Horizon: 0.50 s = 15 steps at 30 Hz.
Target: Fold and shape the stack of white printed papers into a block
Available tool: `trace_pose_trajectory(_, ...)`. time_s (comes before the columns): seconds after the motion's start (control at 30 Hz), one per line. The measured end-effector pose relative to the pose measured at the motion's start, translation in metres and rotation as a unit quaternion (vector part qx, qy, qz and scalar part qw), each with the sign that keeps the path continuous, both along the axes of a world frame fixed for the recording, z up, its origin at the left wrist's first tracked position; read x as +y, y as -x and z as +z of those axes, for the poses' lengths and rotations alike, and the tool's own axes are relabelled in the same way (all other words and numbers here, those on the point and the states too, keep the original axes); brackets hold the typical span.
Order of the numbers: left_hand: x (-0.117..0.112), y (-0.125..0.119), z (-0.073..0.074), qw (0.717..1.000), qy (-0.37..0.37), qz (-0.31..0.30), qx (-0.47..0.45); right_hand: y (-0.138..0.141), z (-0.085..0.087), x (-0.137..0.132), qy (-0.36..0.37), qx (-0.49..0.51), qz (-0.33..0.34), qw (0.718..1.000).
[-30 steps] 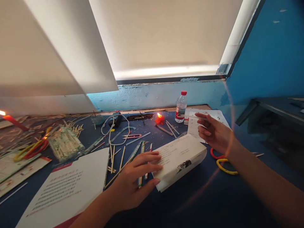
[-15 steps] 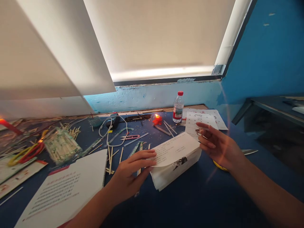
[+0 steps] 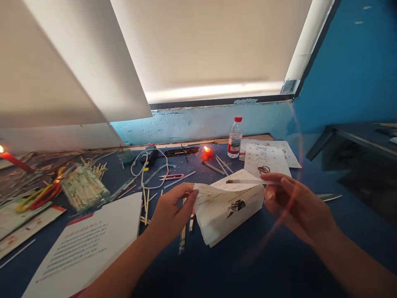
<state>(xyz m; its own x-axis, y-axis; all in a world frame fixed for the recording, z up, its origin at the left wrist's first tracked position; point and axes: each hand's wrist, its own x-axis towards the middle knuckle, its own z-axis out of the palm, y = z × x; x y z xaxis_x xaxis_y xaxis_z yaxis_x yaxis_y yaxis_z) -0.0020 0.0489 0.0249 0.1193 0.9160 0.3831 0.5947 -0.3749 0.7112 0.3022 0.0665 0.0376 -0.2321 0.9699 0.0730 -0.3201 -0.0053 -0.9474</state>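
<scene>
My left hand (image 3: 173, 211) pinches the top left edge of a folded, printed paper booklet (image 3: 229, 215), whose upper sheet is lifted and bends. A small dark picture shows on its front side. Between the fingers of my right hand (image 3: 297, 203) is a thin whitish glue stick (image 3: 245, 181) with a dark tip. It points left, just above the booklet. Several brown rubber bands (image 3: 264, 169) lie on a printed sheet (image 3: 254, 155) behind the right hand.
A lit red candle (image 3: 207, 154) stands beside a water bottle (image 3: 235, 138); another burning candle (image 3: 15, 160) leans at far left. Pink thread snips (image 3: 172, 177), a white cable (image 3: 142, 174), bagged wooden sticks (image 3: 83, 188), a large printed page (image 3: 89, 244) and a metal blade (image 3: 330, 197) lie around.
The rubber bands have left my right fingers and lie on the sheet; the glue stick is now in that hand. My left hand has gone from resting on the booklet to pinching its lifted page.
</scene>
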Motion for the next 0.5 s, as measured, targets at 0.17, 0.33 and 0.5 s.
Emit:
trace_pose_trajectory(0.17, -0.002, -0.001, -0.002, 0.999, 0.027, -0.003, -0.018, 0.006, -0.006, -0.024, -0.041, -0.066, 0.090, 0.993)
trace_pose_trajectory(0.33, -0.006, -0.003, -0.003, 0.999, 0.036, -0.009, -0.031, 0.011, -0.013, -0.038, -0.073, -0.151, 0.169, 0.971)
trace_pose_trajectory(0.5, -0.009, -0.004, -0.003, 0.999, 0.026, -0.003, -0.037, 0.013, -0.015, -0.037, -0.114, -0.205, 0.180, 0.955)
